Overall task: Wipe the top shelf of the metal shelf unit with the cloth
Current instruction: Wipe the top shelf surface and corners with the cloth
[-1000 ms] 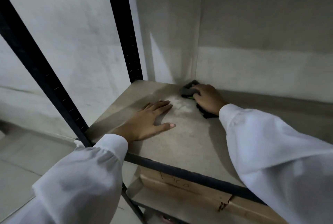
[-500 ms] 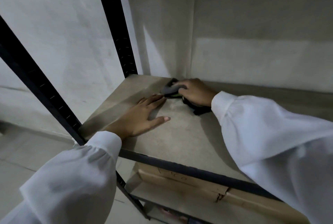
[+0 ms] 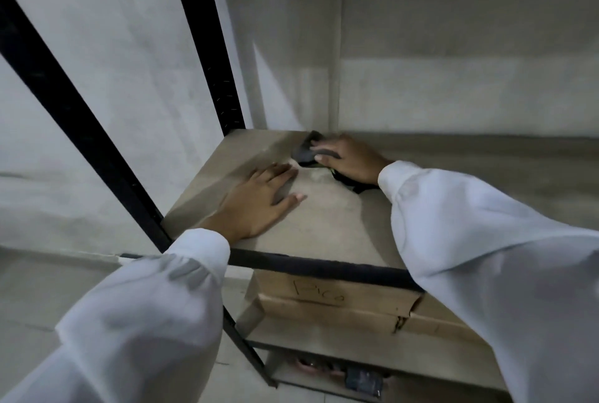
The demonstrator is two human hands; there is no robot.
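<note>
The shelf board [image 3: 327, 227] is a dusty beige panel in a black metal frame, seen from above. My right hand [image 3: 350, 159] presses a dark cloth [image 3: 306, 151] onto the board near its far edge, close to the wall corner; part of the cloth pokes out behind the wrist. My left hand [image 3: 259, 201] lies flat on the board with fingers spread, just left of the cloth and holding nothing. Both arms wear white sleeves.
Black uprights [image 3: 207, 46] rise at the far left and at the near left [image 3: 64, 104] of the shelf. A black front rail [image 3: 311, 266] edges the board. Cardboard boxes [image 3: 337, 302] sit on the shelf below. Walls close in behind and to the left.
My right hand has slid the cloth leftward along the back of the shelf, toward the left hand. The left hand stays flat in place. The camera view shifted downward.
</note>
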